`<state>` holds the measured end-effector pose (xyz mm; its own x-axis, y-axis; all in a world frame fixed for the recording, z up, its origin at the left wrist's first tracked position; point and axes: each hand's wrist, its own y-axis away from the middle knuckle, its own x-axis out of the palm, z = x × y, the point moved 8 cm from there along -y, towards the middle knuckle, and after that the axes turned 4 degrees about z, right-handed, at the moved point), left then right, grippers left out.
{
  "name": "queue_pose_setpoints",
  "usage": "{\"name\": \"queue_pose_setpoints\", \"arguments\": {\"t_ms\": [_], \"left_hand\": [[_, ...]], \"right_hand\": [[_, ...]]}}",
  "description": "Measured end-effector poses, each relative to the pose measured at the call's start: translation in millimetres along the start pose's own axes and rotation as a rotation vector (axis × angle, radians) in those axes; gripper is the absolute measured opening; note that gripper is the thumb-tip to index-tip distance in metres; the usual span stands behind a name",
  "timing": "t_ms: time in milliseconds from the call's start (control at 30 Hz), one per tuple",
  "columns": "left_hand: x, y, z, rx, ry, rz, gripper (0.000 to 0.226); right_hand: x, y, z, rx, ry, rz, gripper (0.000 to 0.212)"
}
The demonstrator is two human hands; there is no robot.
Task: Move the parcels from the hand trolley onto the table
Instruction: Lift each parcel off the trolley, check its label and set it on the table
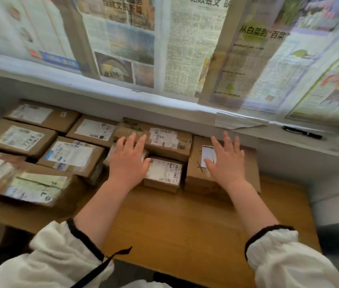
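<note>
Ten fingers are straight and spread, grasping nothing. The left fingers lie over a small parcel, and the right fingers lie over the white label of a brown box. I cannot tell whether the palms press down or hang just above. The left hand and right hand are side by side, with a labelled parcel between them and a longer box at twelve o'clock from it. More parcels lie packed in rows from nine to eleven o'clock of the left hand, all on the wooden table. White sleeves with black cuffs show at six o'clock. At two o'clock from the right hand a black pen lies on the pale sill. Newspapers cover the window at twelve.
</note>
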<state>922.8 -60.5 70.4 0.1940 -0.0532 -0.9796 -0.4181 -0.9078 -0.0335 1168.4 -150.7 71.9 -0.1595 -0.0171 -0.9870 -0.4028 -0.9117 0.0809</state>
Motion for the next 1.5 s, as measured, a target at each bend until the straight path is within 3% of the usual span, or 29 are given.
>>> {"name": "queue_pose_setpoints", "arguments": {"t_ms": [333,567,867,1233,1500], "left_hand": [[-94.7,124.6,237.4,-0.267,-0.15,-0.054,0.07],[-143.6,285.4,434.1,-0.644,-0.158,-0.078,0.07],[-151.0,446.3,590.2,-1.066,-0.087,-0.078,0.072],[-93.6,400.6,785.7,-1.136,-0.018,0.055,0.07],[-15.6,304.2,945.5,-1.13,0.27,0.179,0.067]], "right_hand": [[19.3,67.9,289.6,-0.364,0.096,0.001,0.073],[63.0,159.6,522.6,-0.717,0.043,0.075,0.073],[119.4,224.9,697.9,-1.003,0.136,0.19,0.064],[224.2,157.5,887.1,-0.994,0.202,0.371,0.065],[349.1,48.1,1028.6,-0.871,0.363,0.607,0.061]]}}
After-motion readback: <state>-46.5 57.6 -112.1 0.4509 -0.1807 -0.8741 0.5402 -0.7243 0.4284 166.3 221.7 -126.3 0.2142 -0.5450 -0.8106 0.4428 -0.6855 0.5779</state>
